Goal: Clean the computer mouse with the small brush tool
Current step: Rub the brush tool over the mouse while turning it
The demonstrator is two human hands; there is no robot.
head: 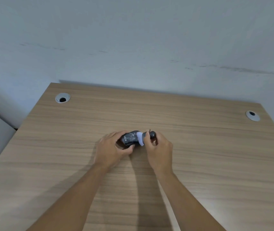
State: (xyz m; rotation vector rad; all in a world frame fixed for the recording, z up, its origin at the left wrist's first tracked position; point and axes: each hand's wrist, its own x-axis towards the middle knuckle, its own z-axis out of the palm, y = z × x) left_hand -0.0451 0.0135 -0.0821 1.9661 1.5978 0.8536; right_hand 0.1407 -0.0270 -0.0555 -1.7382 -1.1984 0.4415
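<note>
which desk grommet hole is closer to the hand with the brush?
The far-right grommet. The right hand holds the brush on that side of the desk; the other grommet sits at the far-left corner, beyond the left hand.

wood desk (199, 164) | 2 cable grommets: far-L (62, 97), far-R (252, 115) | grey wall (133, 39)
</note>
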